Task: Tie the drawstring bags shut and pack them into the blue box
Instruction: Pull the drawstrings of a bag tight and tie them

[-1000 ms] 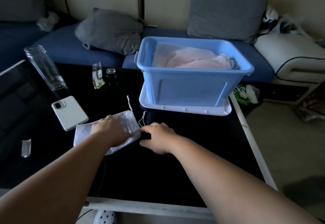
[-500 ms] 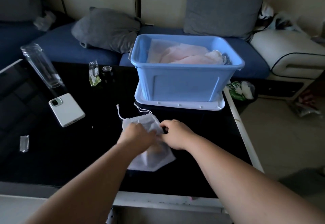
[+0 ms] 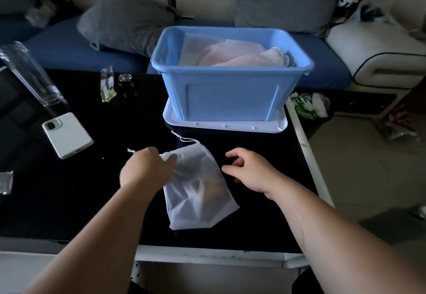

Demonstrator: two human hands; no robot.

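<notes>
— Drawstring bag (image 3: 198, 192): where is it?
— Flat on the glossy black table (image 3: 265, 220), near the front edge, with bare tabletop between it and the blue box (image 3: 230, 93).
— Its make?
— Sheer white mesh, pouch-shaped, mouth gathered.
— The hands?
— The left hand (image 3: 147, 169) curls its fingers over the mouth's left corner. The right hand (image 3: 251, 171) hovers just beside the right edge, fingers loosely apart, holding nothing.
</notes>
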